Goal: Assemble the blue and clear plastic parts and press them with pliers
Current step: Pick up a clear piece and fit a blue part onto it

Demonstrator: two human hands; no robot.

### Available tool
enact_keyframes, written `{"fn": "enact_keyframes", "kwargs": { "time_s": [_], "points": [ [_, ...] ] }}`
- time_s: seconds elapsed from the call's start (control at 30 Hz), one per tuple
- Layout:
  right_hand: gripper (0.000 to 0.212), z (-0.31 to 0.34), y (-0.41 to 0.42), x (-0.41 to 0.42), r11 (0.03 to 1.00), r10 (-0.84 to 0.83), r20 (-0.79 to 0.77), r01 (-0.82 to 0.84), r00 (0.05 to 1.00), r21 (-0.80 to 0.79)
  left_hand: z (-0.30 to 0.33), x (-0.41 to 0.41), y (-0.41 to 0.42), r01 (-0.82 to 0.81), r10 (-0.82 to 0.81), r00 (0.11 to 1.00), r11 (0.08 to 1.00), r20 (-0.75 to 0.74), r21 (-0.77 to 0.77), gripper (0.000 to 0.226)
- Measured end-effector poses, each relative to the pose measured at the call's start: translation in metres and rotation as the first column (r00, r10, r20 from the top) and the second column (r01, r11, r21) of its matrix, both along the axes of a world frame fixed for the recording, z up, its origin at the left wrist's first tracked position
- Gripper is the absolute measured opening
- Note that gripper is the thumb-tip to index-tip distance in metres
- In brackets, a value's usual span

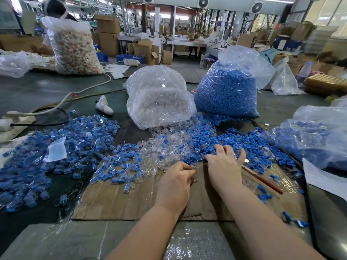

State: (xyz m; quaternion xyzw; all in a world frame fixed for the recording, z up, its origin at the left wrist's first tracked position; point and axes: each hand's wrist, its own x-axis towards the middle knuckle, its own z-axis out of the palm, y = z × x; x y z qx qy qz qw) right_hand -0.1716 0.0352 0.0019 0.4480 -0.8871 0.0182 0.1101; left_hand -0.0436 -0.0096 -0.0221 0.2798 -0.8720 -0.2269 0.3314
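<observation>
The loose blue parts (210,139) and clear parts (167,147) lie in a mixed heap across the middle of the bench (47,89), spilling onto the far edge of a flattened cardboard sheet (131,199) that serves as the work surface. The left hand (176,182) hovers over the cardboard with its fingers curled in, pinching what looks like a small clear piece at the fingertips; the piece is too small and glassy to name with certainty. The right hand (225,164) reaches just beyond it into the near edge of the heap, fingers spread and relaxed, raking among blue pieces and gripping nothing that shows. Judging by this, the step in hand is picking: one half is held, and its blue mate is being sought. The next move calls for pinching out a single blue part, turning it to match, and pushing the two together before pressing. The pliers (262,182) seem to lie just right of the right hand, a red handle showing on the cardboard with its head hidden by the hand and heap. To the left spreads a wide pile of assembled pieces (56,147), blue inside clear. Behind the heap stand a bag of clear parts (159,98) and, to its right, a bag of blue parts (227,87); another bag (319,136) sits at far right.
</observation>
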Motion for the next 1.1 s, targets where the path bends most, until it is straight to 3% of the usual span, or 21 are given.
{"fn": "enact_keyframes", "kwargs": {
  "time_s": [0.3, 0.53, 0.83, 1.1],
  "points": [
    [0.027, 0.000, 0.002, -0.002, 0.991, 0.131, -0.035, -0.131, 0.991, -0.013, 0.001, 0.000, 0.002, 0.040, -0.040, 0.999, 0.999, -0.013, -0.004, 0.026],
    [0.013, -0.006, -0.004, -0.003, 0.994, 0.094, -0.032, -0.095, 0.995, -0.057, 0.000, 0.000, 0.003, 0.048, -0.048, 0.998, 0.999, -0.045, 0.009, 0.025],
    [0.016, -0.009, -0.015, -0.001, 0.983, 0.003, 0.062, 0.009, 0.998, -0.182, 0.001, 0.002, 0.002, 0.074, -0.073, 0.996, 0.997, -0.050, 0.028, 0.022],
    [0.001, -0.004, -0.013, 0.004, 0.939, 0.034, 0.224, 0.046, 0.974, -0.341, 0.001, 0.002, 0.000, 0.054, -0.049, 0.996, 0.995, -0.069, 0.078, 0.023]
  ]
}}
